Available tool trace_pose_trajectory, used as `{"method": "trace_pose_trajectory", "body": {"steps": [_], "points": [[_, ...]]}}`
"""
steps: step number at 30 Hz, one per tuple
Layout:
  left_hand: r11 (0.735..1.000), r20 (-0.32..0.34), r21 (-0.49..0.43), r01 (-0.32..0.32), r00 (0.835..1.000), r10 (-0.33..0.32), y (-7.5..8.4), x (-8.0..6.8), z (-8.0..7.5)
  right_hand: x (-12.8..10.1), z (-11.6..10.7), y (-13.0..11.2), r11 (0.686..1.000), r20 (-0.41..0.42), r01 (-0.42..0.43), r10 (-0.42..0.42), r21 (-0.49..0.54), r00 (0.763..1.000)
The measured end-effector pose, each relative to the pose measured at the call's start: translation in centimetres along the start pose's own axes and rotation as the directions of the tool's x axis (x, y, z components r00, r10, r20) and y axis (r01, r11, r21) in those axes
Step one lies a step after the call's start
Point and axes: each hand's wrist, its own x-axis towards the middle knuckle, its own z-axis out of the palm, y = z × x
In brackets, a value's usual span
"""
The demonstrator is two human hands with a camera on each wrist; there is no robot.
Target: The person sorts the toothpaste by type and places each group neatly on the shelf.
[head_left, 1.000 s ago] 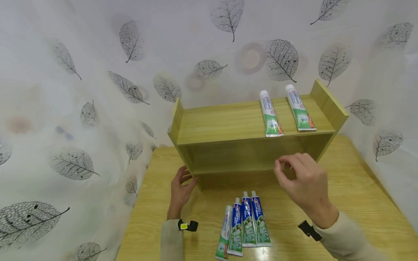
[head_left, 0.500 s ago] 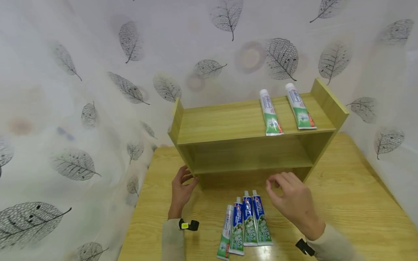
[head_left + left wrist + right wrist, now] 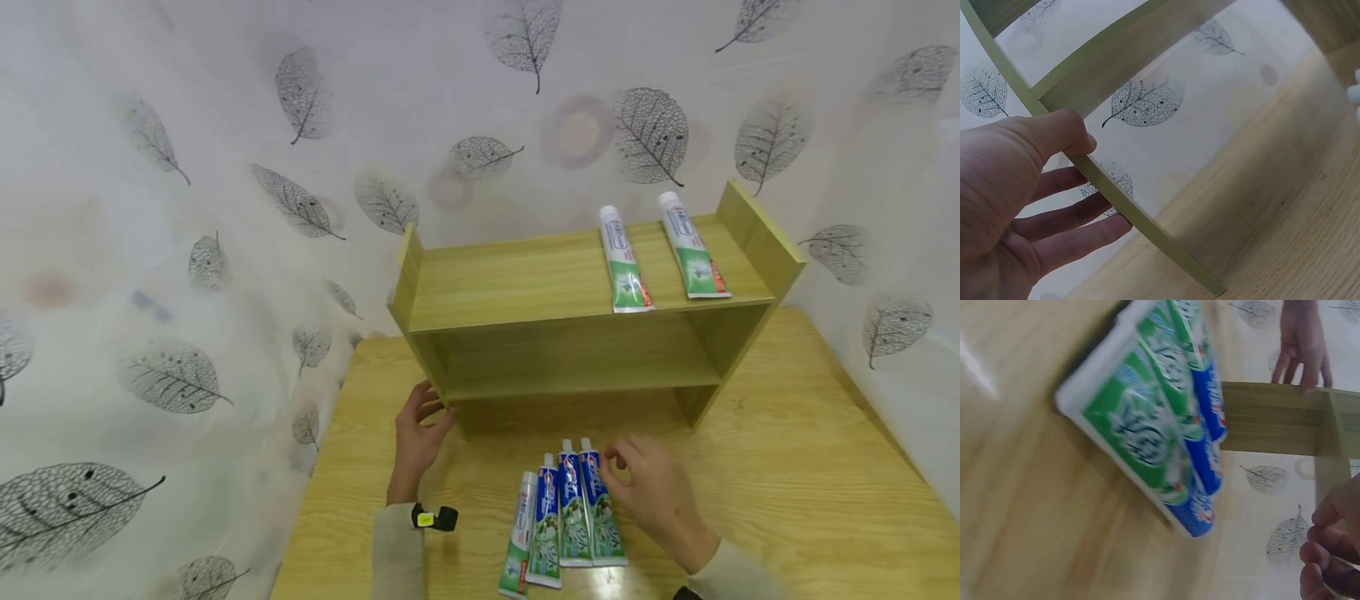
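My left hand [image 3: 418,433] grips the lower left side panel of a small wooden shelf [image 3: 510,287]. In the left wrist view the thumb bends over the panel's front edge and the fingers [image 3: 1079,240] lie along its outer side. My right hand [image 3: 654,492], fingers loosely bent and holding nothing, hovers just right of the rightmost blue-and-green toothpaste tube [image 3: 602,504]. Left of that tube lie two more blue-and-green toothpaste tubes [image 3: 574,508]. A white-and-green toothpaste tube [image 3: 519,533] is at the row's left end. In the right wrist view the right fingers [image 3: 1329,540] are apart from the tubes.
Two white-and-green toothpaste tubes, one left [image 3: 624,262] and one right [image 3: 693,250], lie on the shelf's top board. The shelf stands on a wooden table [image 3: 810,467], before a leaf-patterned wall covering [image 3: 315,208]. Its side walls rise above the top board.
My right hand has come down and leftward from in front of the shelf's lower right part to beside the tubes. The left hand has kept its place on the shelf.
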Motion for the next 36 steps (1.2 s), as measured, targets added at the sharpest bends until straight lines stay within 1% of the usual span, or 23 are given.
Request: {"method": "trace_pose_trajectory", "body": {"steps": [8, 16, 20, 24, 28, 32, 36], "points": [[1.0, 0.005, -0.01, -0.012, 1.0, 0.012, -0.1, 0.1, 0.1, -2.2, 1.4, -0.6, 0.999, 0.092, -0.049, 0.048, 0.012, 0.995], [1.0, 0.006, -0.008, -0.002, 1.0, 0.002, 0.0, 0.0, 0.0, -3.6, 2.2, -1.1, 0.997, 0.137, -0.07, 0.068, 0.01, 0.988], [1.0, 0.008, -0.009, -0.006, 1.0, 0.006, -0.1, 0.0, 0.0, -4.2, 2.5, -1.4, 0.994, 0.177, -0.111, 0.106, 0.021, 0.979], [1.0, 0.009, -0.013, -0.016, 1.0, 0.017, -0.1, 0.0, 0.0, -4.7, 2.8, -1.7, 0.986, 0.219, -0.161, 0.151, 0.032, 0.964], [1.0, 0.009, -0.016, -0.026, 1.0, 0.026, -0.1, 0.1, 0.0, -5.1, 3.0, -1.9, 0.983, 0.24, -0.183, 0.17, 0.032, 0.956], [0.999, 0.009, -0.011, -0.03, 1.0, 0.03, -0.2, 0.1, 0.0, -5.3, 3.0, -1.9, 0.981, 0.243, -0.193, 0.181, 0.023, 0.953], [1.0, 0.005, -0.009, -0.029, 1.0, 0.029, -0.3, 0.1, 0.0, -5.7, 3.0, -1.8, 0.979, 0.254, -0.201, 0.185, 0.037, 0.949]]}}
